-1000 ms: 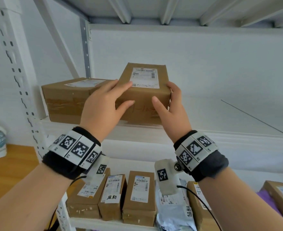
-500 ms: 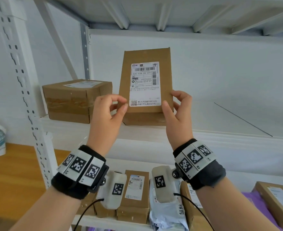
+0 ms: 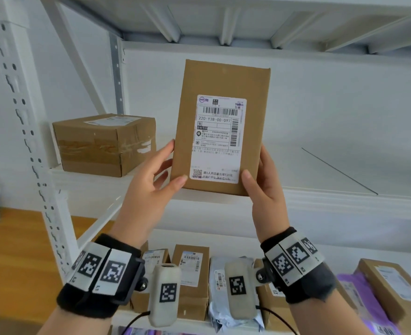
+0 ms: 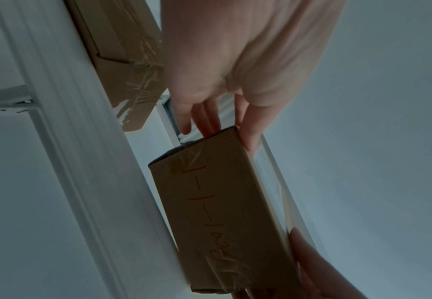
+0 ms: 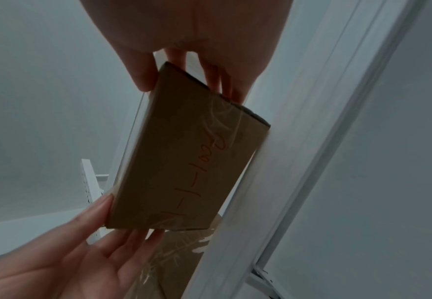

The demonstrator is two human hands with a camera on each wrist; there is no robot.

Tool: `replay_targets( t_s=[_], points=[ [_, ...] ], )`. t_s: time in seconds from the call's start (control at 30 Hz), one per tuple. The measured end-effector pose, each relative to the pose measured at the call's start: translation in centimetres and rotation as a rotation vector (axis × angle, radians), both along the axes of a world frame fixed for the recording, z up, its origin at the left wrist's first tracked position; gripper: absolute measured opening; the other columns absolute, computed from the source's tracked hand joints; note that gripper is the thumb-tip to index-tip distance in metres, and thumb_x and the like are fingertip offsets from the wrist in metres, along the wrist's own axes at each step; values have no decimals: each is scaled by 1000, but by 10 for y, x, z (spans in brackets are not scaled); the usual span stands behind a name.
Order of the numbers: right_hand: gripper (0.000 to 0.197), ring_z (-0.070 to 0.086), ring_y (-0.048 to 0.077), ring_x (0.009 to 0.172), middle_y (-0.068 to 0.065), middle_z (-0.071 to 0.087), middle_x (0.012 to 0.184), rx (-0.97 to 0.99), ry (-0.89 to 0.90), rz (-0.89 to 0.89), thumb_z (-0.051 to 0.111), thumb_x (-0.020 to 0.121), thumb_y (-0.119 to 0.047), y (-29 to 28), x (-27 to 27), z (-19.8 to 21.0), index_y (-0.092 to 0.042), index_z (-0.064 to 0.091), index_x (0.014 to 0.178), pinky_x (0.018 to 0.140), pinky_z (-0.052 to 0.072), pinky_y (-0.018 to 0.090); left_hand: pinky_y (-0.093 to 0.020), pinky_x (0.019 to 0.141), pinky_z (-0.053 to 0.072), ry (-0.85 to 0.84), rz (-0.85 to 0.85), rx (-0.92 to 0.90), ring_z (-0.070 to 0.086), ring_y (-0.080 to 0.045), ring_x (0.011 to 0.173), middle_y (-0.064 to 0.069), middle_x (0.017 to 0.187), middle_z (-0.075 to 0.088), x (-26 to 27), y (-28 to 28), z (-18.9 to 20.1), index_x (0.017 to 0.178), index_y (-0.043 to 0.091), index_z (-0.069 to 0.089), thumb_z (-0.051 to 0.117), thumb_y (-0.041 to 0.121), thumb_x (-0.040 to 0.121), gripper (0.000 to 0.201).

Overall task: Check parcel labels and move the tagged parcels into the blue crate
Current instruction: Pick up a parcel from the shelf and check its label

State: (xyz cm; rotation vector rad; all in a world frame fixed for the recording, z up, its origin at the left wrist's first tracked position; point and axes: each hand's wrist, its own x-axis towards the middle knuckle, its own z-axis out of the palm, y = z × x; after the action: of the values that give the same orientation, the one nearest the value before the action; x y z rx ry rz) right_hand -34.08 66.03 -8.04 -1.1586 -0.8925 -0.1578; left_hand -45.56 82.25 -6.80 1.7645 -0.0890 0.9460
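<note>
A flat brown cardboard parcel (image 3: 223,83) is held upright in front of the upper shelf, its white shipping label (image 3: 217,139) facing me. My left hand (image 3: 149,189) grips its lower left edge, thumb on the front and fingers behind. My right hand (image 3: 263,187) grips the lower right edge the same way. Both wrist views show the parcel's bottom face (image 4: 225,212) (image 5: 184,168) with red handwriting, held between the left hand (image 4: 217,97) and the right hand (image 5: 184,60). No blue crate is in view.
A taped brown box (image 3: 103,143) sits on the upper white shelf (image 3: 344,199) at the left. Several labelled boxes (image 3: 191,269) and a grey mailer bag (image 3: 217,281) stand on the lower shelf, with purple bags at the right. A perforated white upright (image 3: 30,141) is at the left.
The parcel has been lifted off the upper shelf and tipped upright, so its label now faces me. Both hands moved from its sides on the shelf to its lower corners.
</note>
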Motion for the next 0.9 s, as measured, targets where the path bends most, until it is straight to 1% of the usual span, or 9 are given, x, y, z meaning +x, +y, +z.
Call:
replay_targets(
  t_s=[0.1,0.23,0.37,0.47,0.53,0.6,0.7,0.83,0.9],
  points=[
    [64,48,11,130,-2,48,144,-5,-11,12,48,88,-17,-3,1,-4,-18,27,149,107,42,37,-32,109,41,-6,-79,-62,47,1,129,19,139,52,-1,-6,-4,146,31,37,61,13,88,65],
    [65,48,12,130,1,47,145,-3,-5,30,48,88,-17,-4,3,-3,-15,26,149,105,44,33,-30,107,43,-33,-124,-112,48,-2,129,15,139,53,-3,-9,-8,145,27,37,62,15,84,67],
    [66,47,13,132,5,44,147,11,-6,62,47,89,-13,-5,0,-2,-11,23,150,104,44,28,-24,105,42,-53,-135,-103,49,-5,129,12,140,53,-7,-11,-10,144,22,39,61,8,86,63],
    [65,46,14,132,7,43,148,8,-5,58,47,90,-12,-8,-6,-4,-10,22,150,105,44,31,-33,107,43,-60,-148,-94,50,-11,130,7,141,53,-12,-12,-13,144,19,38,60,6,87,62],
    [65,46,15,132,7,43,148,2,3,56,47,90,-13,-11,-11,-7,-10,22,150,107,43,35,-42,109,40,-53,-155,-110,49,-15,131,3,143,51,-17,-13,-18,145,16,37,61,6,87,63],
    [65,46,15,132,7,43,147,-6,10,53,48,90,-13,-15,-17,-12,-10,22,150,105,44,35,-46,110,38,-46,-159,-129,48,-17,132,1,144,50,-22,-16,-23,145,15,36,62,7,87,64],
    [65,47,13,131,7,43,147,-4,36,53,47,90,-12,-24,-26,-21,-10,22,150,101,47,31,-45,110,38,-33,-154,-148,48,-17,132,0,144,50,-31,-26,-31,144,16,37,63,8,87,63],
    [62,47,17,132,10,44,146,9,75,88,46,91,-10,-37,-33,-34,-10,25,149,102,45,30,-38,108,43,-6,-114,-152,49,-10,130,8,142,52,-46,-43,-43,142,22,40,66,12,84,64],
    [59,47,18,131,9,46,144,13,106,100,45,91,-11,-44,-38,-41,-12,28,147,102,44,30,-42,109,41,-5,-96,-125,47,-12,132,8,142,51,-52,-49,-49,141,23,42,73,18,83,66]
  ],
)
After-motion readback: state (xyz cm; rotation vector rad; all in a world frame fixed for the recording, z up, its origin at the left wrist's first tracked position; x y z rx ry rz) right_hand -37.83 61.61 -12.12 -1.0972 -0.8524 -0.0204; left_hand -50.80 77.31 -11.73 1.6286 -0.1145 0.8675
